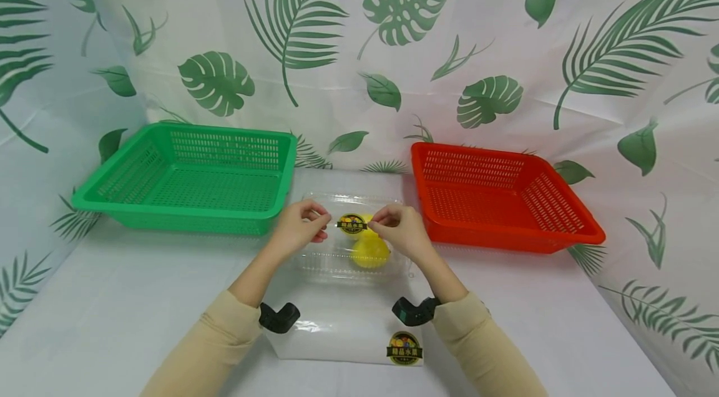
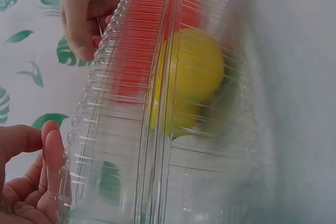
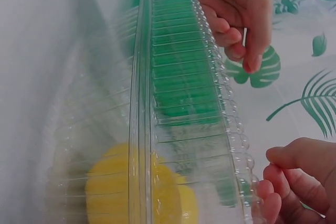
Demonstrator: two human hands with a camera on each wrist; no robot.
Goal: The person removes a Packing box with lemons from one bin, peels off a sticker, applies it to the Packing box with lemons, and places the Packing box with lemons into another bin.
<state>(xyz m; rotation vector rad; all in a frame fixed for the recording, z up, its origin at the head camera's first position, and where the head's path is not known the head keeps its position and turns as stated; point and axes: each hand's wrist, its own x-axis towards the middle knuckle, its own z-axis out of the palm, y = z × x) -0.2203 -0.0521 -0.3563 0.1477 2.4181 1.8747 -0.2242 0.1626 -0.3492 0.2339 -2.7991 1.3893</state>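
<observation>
A black-and-gold fruit label sticker [image 1: 352, 223] is stretched between both hands, above the lid of a clear plastic clamshell box [image 1: 326, 264]. My left hand [image 1: 303, 226] pinches its left side with thumb and forefinger, at what looks like a clear edge. On the other side, my right hand [image 1: 401, 228] pinches the sticker's right end. Yellow fruit [image 1: 371, 251] shows through the box, towards its right half; the right wrist view also shows the yellow fruit [image 3: 113, 187] behind the ribbed wall. Neither wrist view shows the sticker clearly.
A green basket [image 1: 185, 222] stands at the back left, a red basket [image 1: 505, 236] at the back right. In front of the box lies a glossy white sheet [image 1: 337, 341] with another fruit label [image 1: 404, 347] at its corner. A leaf-print curtain [image 1: 331, 97] hangs behind.
</observation>
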